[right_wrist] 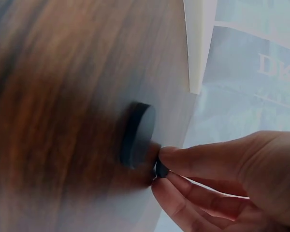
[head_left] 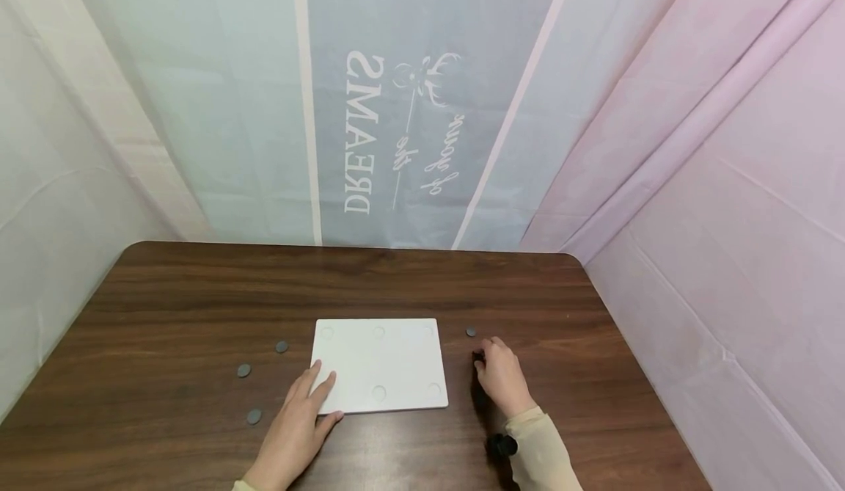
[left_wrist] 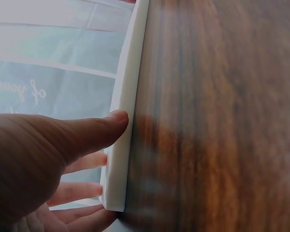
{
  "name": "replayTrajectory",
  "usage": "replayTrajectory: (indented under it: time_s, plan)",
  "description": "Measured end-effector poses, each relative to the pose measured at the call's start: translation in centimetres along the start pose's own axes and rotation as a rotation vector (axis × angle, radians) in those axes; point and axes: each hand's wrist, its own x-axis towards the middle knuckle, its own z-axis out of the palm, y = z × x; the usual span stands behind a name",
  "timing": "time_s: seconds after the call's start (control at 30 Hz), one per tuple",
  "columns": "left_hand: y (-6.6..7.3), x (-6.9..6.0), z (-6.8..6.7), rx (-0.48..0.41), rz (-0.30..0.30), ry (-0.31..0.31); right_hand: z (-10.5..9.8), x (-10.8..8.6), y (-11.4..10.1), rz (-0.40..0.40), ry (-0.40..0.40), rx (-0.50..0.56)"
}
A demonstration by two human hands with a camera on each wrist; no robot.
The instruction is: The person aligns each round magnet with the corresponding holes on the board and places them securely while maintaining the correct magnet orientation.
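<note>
A flat white board (head_left: pixel 389 365) with shallow round recesses lies on the table. My left hand (head_left: pixel 297 421) rests on its near left corner, fingers spread over the top; in the left wrist view the thumb presses the board's edge (left_wrist: pixel 123 96). To the right of the board, my right hand (head_left: pixel 505 381) pinches a small dark disc (right_wrist: pixel 161 169) between thumb and fingertips, low over the table. The fingers hide most of that disc. Close beside them, the right wrist view shows another dark disc (right_wrist: pixel 137 135) on the tabletop.
Left of the board lie three grey discs: a far one (head_left: pixel 282 346), a middle one (head_left: pixel 243 370) and a near one (head_left: pixel 254 417). One more disc (head_left: pixel 471 332) lies just beyond my right fingertips. Fabric curtains (head_left: pixel 409 146) hang behind and beside the brown wooden table (head_left: pixel 389 278).
</note>
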Motion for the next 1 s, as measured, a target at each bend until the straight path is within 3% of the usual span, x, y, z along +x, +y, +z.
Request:
replayTrajectory:
  time_s: [0.23,0.63,1.0]
  plan:
    - [-0.1,0.1,0.0,0.003,-0.01,-0.015,-0.1,0.3,-0.1,0.022,0.016,0.031]
    - [-0.1,0.1,0.0,0.007,0.023,0.031,-0.1,0.9,-0.5,0.01,0.03,0.089]
    - [-0.2,0.0,0.3,0.007,0.039,0.051,0.4,2.2,-1.1,0.047,0.002,0.206]
